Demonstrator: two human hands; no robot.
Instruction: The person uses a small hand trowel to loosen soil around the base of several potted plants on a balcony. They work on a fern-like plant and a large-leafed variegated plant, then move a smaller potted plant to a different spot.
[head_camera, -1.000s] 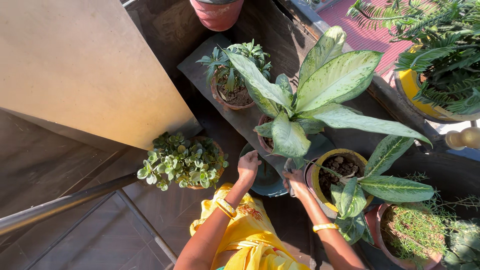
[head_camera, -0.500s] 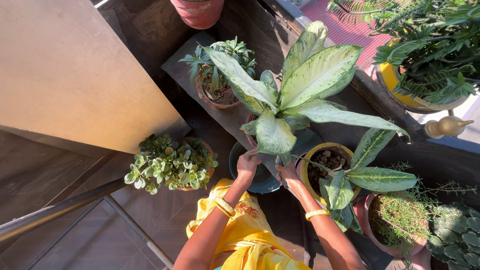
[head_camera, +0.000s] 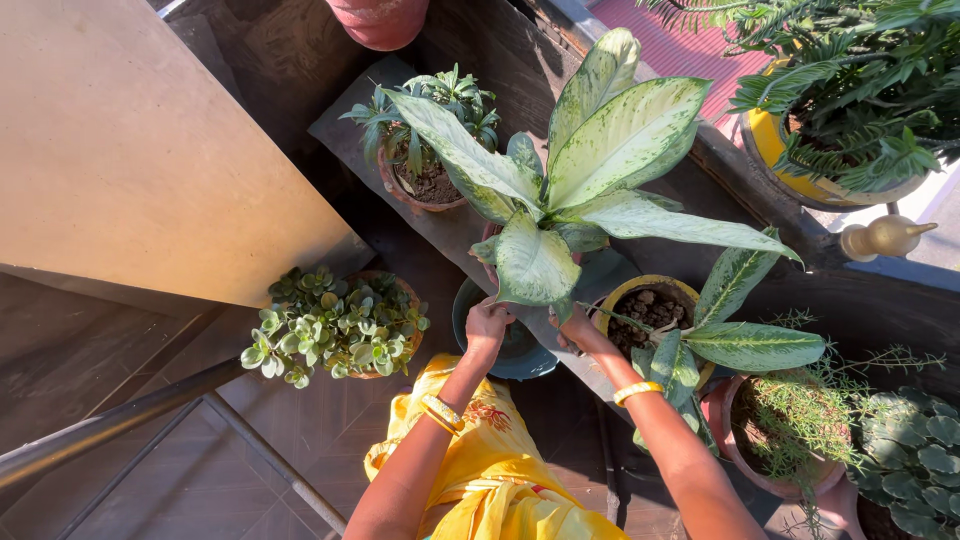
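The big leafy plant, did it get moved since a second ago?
Cannot tell. The big leafy plant sits the same against the small potted plant and the yellow pot beside it; the whole view shifted together, so the camera moved.

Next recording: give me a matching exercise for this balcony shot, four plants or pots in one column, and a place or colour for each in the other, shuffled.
Things:
1. big variegated plant
2. small-leaved succulent
3. yellow pot
4. teal pot

Places or colours:
A. top right, holding a fern-like plant
B. left of the person's hands, beside the tan wall
C. under the left hand
D. middle, leaves above both hands, right hand at its base

Pairs: 1-D, 2-B, 3-A, 4-C
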